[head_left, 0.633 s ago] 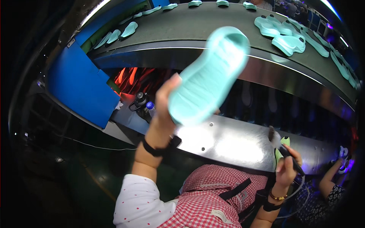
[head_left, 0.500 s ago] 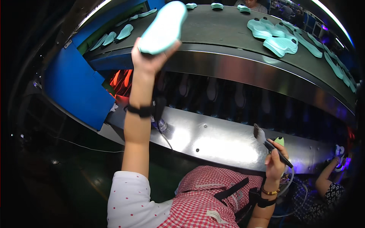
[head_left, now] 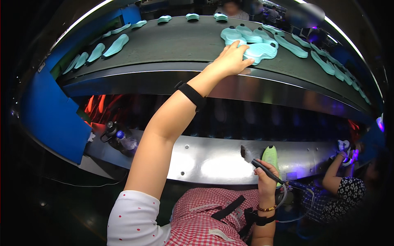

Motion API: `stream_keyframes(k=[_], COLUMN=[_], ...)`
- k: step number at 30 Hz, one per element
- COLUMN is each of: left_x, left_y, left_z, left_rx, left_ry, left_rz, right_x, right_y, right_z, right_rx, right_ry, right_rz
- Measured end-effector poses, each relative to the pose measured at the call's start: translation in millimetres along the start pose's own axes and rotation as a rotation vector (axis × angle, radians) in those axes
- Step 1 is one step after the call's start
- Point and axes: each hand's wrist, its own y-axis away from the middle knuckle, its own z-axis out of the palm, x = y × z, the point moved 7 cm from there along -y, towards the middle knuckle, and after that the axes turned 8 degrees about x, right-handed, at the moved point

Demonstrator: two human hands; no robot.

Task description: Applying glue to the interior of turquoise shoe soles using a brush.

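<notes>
My left hand (head_left: 231,60) is stretched out over the conveyor belt, its thumb and fingers around the near end of a mint-green shoe sole (head_left: 262,51). That sole lies on top at the front of a cluster of similar soles (head_left: 233,35). Low on the right, my right hand (head_left: 267,177) grips a brush (head_left: 262,167) by its black handle, bristles pointing up and left. A thin clear tube runs from the handle's end. Just behind this hand, a lime-green shoe sole (head_left: 270,156) lies on the metal ledge (head_left: 213,158).
Mint soles (head_left: 116,45) lie in rows at the belt's left and along its right side (head_left: 322,63). Bottles (head_left: 126,142) stand at the ledge's left end. Under the belt is a dark slot with red glow. A co-worker's arm (head_left: 331,169) shows at right.
My left hand has swung right, from a held mint sole to the cluster. One more sole now lies in the left row. My right hand still holds the brush.
</notes>
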Motion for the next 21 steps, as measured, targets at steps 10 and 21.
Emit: stream_keyframes(k=[10, 21], left_x=[6.3, 70.2], left_y=[131.5, 342.1], left_z=[-77.6, 74.4], left_rx=[0.561, -0.569], left_ry=[1.281, 1.965], left_rz=[-0.556, -1.141], right_x=[-15.8, -8.2], right_y=[4.5, 4.3], right_z=[-38.0, 8.9], right_rx=[0.062, -0.129], right_ry=[0.027, -0.093], right_rz=[-0.079, 0.073])
